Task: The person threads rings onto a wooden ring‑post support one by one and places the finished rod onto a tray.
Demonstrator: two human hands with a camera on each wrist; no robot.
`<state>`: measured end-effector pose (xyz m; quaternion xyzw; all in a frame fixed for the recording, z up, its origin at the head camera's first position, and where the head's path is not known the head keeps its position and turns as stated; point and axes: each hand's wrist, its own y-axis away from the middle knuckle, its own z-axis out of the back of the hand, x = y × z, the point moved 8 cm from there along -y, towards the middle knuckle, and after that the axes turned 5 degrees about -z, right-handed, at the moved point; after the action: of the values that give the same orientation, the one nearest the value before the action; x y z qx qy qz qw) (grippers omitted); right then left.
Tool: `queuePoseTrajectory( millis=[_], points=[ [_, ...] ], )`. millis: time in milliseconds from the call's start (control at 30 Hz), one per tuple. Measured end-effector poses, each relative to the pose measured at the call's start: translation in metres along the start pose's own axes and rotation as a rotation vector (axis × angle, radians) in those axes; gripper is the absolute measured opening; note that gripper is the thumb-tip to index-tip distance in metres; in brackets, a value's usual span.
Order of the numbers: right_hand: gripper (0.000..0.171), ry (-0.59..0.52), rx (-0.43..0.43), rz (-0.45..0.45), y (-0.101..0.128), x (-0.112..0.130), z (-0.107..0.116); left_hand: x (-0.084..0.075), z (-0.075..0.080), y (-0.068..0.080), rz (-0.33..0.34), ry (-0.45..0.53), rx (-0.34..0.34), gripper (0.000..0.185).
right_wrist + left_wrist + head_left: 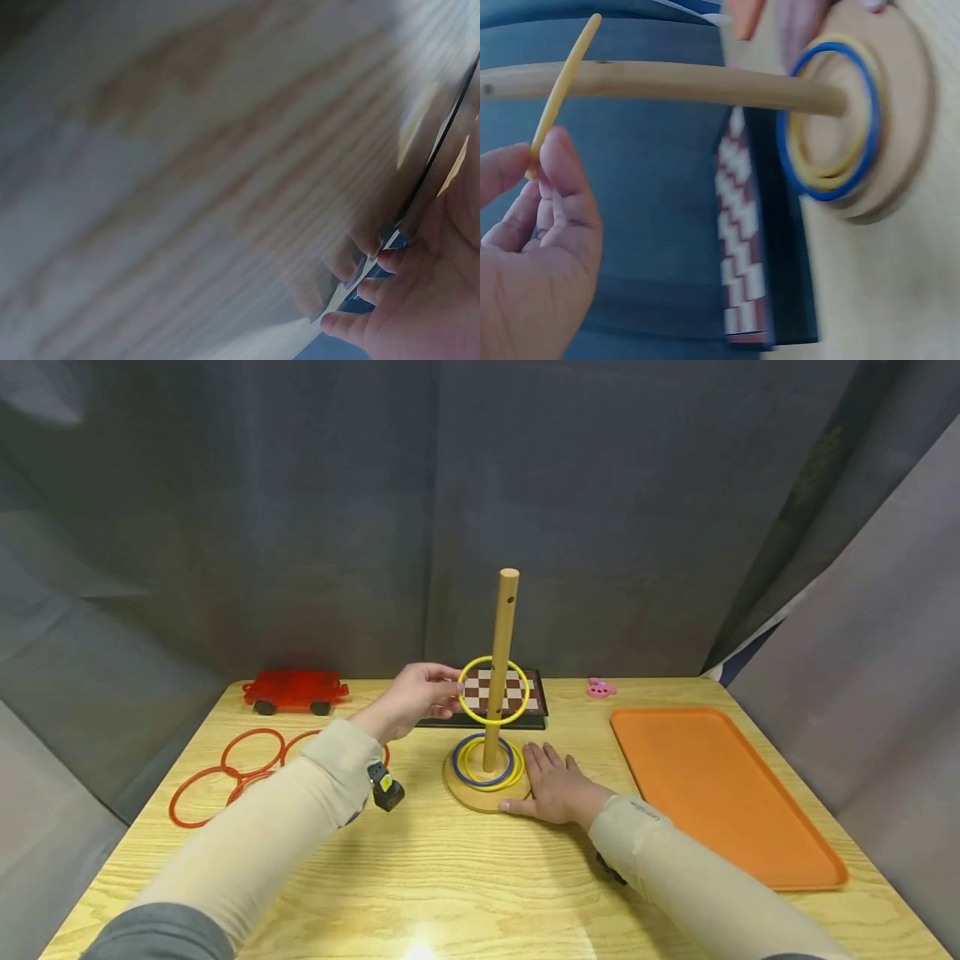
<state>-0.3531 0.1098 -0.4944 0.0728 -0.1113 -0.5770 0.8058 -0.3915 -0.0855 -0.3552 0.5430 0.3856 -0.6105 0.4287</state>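
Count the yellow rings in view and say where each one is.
2. One yellow ring is pinched by the left hand around the wooden peg; the other lies on the base inside the blue ring. None seems hidden.

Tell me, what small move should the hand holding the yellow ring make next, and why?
Probably let go. The left hand pinches the yellow ring already around the wooden post, partway down and tilted. Two rings lie on the round base, which the right hand rests against. Released, it should drop onto them.
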Motion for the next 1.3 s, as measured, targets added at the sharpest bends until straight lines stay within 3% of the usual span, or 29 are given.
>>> queuePoseTrajectory(
  millis=[367,700,1000,1133,1300],
  points=[
    [0.11,0.003,-0.004,0.0,0.0,-0.001,0.0,0.067,-0.01,-0.004,0.082,0.01,0.006,0.031],
    [0.11,0.0,-0.014,0.0,-0.001,0.0,0.0,0.107,-0.013,-0.001,0.166,-0.037,-0.029,0.031],
    [0.11,-0.001,-0.012,-0.003,-0.001,-0.001,-0.001,0.116,-0.008,0.0,0.171,-0.22,-0.067,0.026],
    [0.111,0.004,-0.006,-0.004,-0.002,-0.002,-0.003,0.115,-0.005,0.004,0.172,-0.228,-0.071,0.029],
    [0.112,0.012,0.001,-0.003,-0.002,-0.003,-0.004,0.111,0.011,0.008,0.145,-0.153,-0.095,0.031]
  ],
)
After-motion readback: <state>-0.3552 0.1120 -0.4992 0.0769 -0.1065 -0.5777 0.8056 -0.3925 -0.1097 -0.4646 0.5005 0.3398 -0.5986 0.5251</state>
